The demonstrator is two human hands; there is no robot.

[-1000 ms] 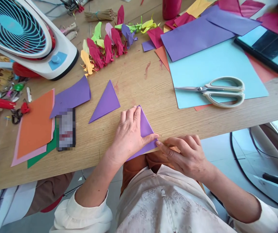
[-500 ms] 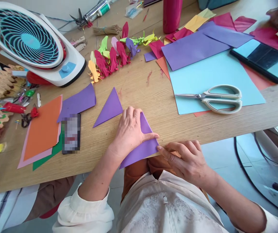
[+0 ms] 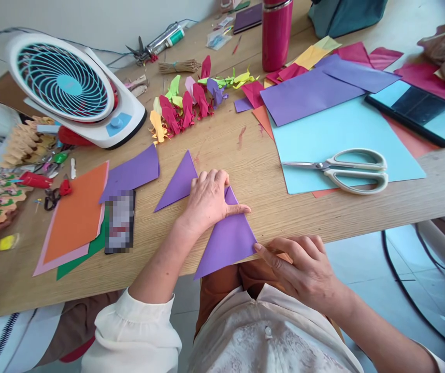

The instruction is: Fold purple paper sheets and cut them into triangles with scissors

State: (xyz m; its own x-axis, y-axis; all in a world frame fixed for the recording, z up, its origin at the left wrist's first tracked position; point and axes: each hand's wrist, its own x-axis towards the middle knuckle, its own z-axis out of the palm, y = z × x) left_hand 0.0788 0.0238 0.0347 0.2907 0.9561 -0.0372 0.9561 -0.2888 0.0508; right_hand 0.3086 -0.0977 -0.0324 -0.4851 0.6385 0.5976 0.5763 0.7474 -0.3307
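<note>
A folded purple paper triangle (image 3: 228,241) lies at the table's front edge, its lower side reaching over my lap. My left hand (image 3: 210,199) holds its upper part against the table, with the fingers bent over the top and the thumb stretched across to the right edge. At the lower right corner, my right hand (image 3: 296,261) pinches the paper between thumb and forefinger; its other fingers are curled. A second purple triangle (image 3: 177,182) lies just left of my left hand, partly hidden behind the fingers.
Scissors (image 3: 346,170) rest on light blue sheets (image 3: 315,137) at right, near a tablet (image 3: 420,111). At left lie orange paper (image 3: 72,217) and a phone (image 3: 120,223). A fan (image 3: 78,93), folded paper figures (image 3: 187,106) and a bottle (image 3: 276,39) stand farther back.
The whole view has tilted upward a little. My left thumb has moved slightly up along the triangle, baring more of its lower part. The right hand still pinches the corner.
</note>
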